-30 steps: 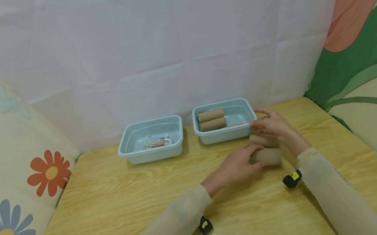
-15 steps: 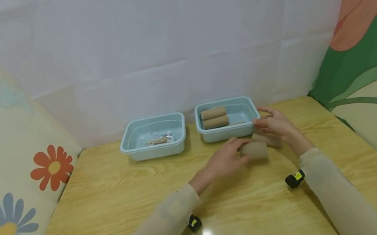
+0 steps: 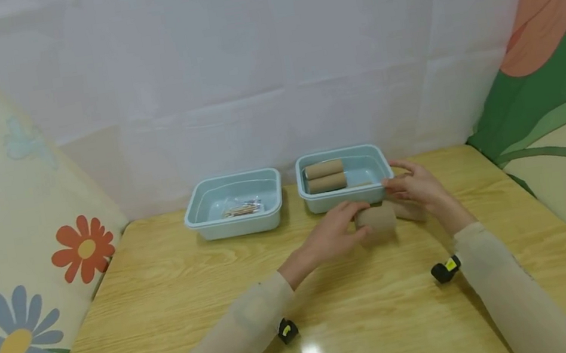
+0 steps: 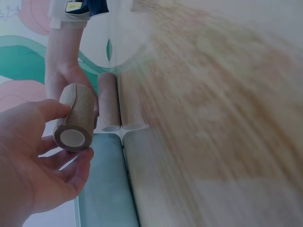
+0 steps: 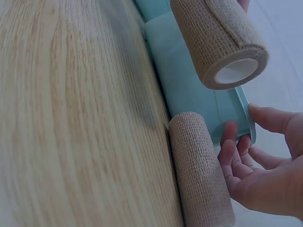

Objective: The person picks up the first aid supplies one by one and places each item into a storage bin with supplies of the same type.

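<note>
My left hand (image 3: 330,235) grips a tan roll of stretchy bandage (image 3: 380,219) by its near end, lifted off the table in front of the right-hand basin. In the left wrist view, thumb and fingers lie round this bandage roll (image 4: 76,111) with its white core showing. My right hand (image 3: 417,189) pinches the rim at the right end of the light blue plastic basin (image 3: 340,200), thumb on one side and fingers on the other. A second bandage roll (image 5: 201,175) lies on the table just below the right hand. Inside the basin, two more bandage rolls (image 3: 326,183) lie side by side.
A matching blue basin (image 3: 238,226) stands to the left, with a clear packet of thin sticks (image 3: 244,208) in it. Both basins sit on the wood-grain table (image 3: 225,305) near the white cloth (image 3: 195,92) behind. Flower-printed panels border both sides.
My left hand has lifted the bandage roll from beside the other roll and moved it left and up toward the basin's front. The right hand has stayed at the basin's rim.
</note>
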Tool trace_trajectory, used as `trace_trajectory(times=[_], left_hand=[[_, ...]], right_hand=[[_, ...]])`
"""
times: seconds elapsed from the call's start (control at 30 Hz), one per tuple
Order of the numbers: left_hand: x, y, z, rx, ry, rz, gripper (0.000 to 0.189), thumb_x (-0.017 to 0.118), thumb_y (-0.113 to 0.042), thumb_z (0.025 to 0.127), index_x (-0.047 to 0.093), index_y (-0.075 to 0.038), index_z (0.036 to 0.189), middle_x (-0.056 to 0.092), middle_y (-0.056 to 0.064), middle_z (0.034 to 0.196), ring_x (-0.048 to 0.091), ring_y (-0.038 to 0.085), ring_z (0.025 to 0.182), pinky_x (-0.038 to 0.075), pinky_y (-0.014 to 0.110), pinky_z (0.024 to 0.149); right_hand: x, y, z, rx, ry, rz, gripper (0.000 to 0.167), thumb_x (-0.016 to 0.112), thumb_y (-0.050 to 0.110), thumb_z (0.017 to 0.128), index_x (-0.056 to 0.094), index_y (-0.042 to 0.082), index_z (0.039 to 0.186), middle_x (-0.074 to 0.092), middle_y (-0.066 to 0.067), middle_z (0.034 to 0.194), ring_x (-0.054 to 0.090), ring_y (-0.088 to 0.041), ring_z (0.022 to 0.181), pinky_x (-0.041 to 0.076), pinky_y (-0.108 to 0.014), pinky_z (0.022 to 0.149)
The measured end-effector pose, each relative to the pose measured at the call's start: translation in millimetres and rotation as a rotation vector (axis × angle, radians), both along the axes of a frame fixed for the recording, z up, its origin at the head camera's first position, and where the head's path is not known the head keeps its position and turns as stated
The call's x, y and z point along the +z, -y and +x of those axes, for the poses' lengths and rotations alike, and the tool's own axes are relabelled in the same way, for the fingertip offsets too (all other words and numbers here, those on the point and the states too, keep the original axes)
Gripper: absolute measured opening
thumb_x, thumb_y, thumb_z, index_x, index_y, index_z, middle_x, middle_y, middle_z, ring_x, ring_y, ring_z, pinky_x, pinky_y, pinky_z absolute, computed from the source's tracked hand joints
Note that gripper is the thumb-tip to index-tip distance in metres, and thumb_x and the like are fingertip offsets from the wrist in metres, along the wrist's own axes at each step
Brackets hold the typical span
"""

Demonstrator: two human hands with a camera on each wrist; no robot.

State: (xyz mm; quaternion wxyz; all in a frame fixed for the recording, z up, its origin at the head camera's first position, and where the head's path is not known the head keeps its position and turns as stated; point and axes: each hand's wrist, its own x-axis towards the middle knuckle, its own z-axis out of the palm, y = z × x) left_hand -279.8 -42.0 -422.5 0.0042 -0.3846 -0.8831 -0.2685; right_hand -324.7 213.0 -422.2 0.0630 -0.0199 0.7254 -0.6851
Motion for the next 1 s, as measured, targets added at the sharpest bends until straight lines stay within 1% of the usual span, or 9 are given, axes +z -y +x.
trace_trajectory(times=[0.17, 0.23, 0.37, 0.5, 0.63, 0.7, 0.8, 0.87, 1.0], left_hand=[[5.2, -0.1, -1.3, -0.009, -0.030, 0.022, 0.049, 0.068, -0.030, 0.101, 0.055, -0.010, 0.143, 0.058, 0.004, 0.132, 0.056, 0.013, 0.111, 0.048, 0.028, 0.092], [7.5, 0.5, -1.8, -0.010, -0.047, 0.032, 0.049, 0.068, -0.029, 0.100, 0.056, -0.009, 0.143, 0.058, 0.005, 0.134, 0.056, 0.013, 0.113, 0.048, 0.028, 0.093], [10.2, 3.6, -3.4, -0.002, -0.074, 0.054, 0.049, 0.068, -0.028, 0.100, 0.055, -0.009, 0.143, 0.058, 0.007, 0.132, 0.057, 0.016, 0.112, 0.049, 0.029, 0.091], [14.4, 5.3, -6.8, 0.031, -0.103, 0.100, 0.049, 0.067, -0.027, 0.100, 0.055, -0.010, 0.144, 0.057, 0.007, 0.131, 0.057, 0.017, 0.110, 0.050, 0.031, 0.091], [18.1, 4.4, -11.3, 0.084, -0.143, 0.158, 0.049, 0.067, -0.026, 0.099, 0.055, -0.010, 0.144, 0.056, 0.009, 0.136, 0.056, 0.018, 0.117, 0.049, 0.033, 0.094], [20.4, 3.4, -13.9, 0.110, -0.165, 0.172, 0.049, 0.068, -0.027, 0.099, 0.056, -0.010, 0.143, 0.058, 0.010, 0.136, 0.056, 0.019, 0.116, 0.050, 0.033, 0.093], [23.0, 2.8, -17.6, 0.127, -0.187, 0.173, 0.049, 0.068, -0.026, 0.099, 0.056, -0.010, 0.143, 0.059, 0.010, 0.135, 0.058, 0.019, 0.111, 0.051, 0.033, 0.088], [24.3, 2.6, -20.2, 0.129, -0.184, 0.166, 0.049, 0.067, -0.026, 0.099, 0.056, -0.010, 0.143, 0.059, 0.010, 0.134, 0.059, 0.018, 0.108, 0.051, 0.033, 0.087], [26.5, 2.1, -26.4, 0.143, -0.163, 0.164, 0.049, 0.066, -0.027, 0.101, 0.054, -0.008, 0.144, 0.056, 0.011, 0.137, 0.058, 0.019, 0.112, 0.050, 0.033, 0.091]], right_hand=[[5.2, 0.5, 3.1, -0.007, 0.013, 0.015, 0.077, 0.069, 0.011, 0.099, 0.024, 0.004, 0.161, 0.070, -0.005, 0.103, 0.069, -0.013, 0.091, 0.054, -0.027, 0.082], [6.7, 1.3, 4.1, -0.003, 0.015, 0.012, 0.077, 0.068, 0.010, 0.099, 0.023, 0.003, 0.161, 0.070, -0.007, 0.104, 0.070, -0.014, 0.092, 0.054, -0.028, 0.082], [5.0, 2.9, 5.1, -0.002, 0.017, -0.005, 0.078, 0.068, 0.009, 0.099, 0.022, 0.002, 0.161, 0.070, -0.007, 0.103, 0.070, -0.015, 0.091, 0.055, -0.029, 0.083], [4.4, 2.6, 4.7, -0.004, 0.012, -0.022, 0.078, 0.068, 0.008, 0.099, 0.021, 0.002, 0.161, 0.070, 0.000, 0.095, 0.069, -0.013, 0.090, 0.055, -0.029, 0.083], [3.2, 1.5, 3.9, -0.004, 0.012, -0.031, 0.078, 0.067, 0.007, 0.099, 0.021, 0.002, 0.161, 0.071, 0.003, 0.091, 0.069, -0.013, 0.089, 0.055, -0.027, 0.081], [3.1, 0.6, 3.1, -0.005, 0.009, -0.030, 0.078, 0.067, 0.007, 0.099, 0.021, 0.001, 0.161, 0.071, 0.002, 0.092, 0.069, -0.012, 0.088, 0.055, -0.026, 0.079], [3.2, -0.4, 3.1, -0.002, 0.003, -0.025, 0.077, 0.067, 0.006, 0.099, 0.021, 0.000, 0.161, 0.071, -0.002, 0.098, 0.069, -0.012, 0.088, 0.055, -0.026, 0.078], [3.4, -0.6, 3.4, -0.001, 0.000, -0.016, 0.076, 0.066, 0.007, 0.099, 0.021, 0.000, 0.161, 0.071, -0.006, 0.103, 0.069, -0.012, 0.089, 0.055, -0.026, 0.079], [3.8, 0.3, 3.1, -0.001, 0.002, -0.009, 0.076, 0.066, 0.006, 0.099, 0.022, 0.001, 0.161, 0.070, -0.008, 0.105, 0.069, -0.013, 0.090, 0.055, -0.026, 0.080]])
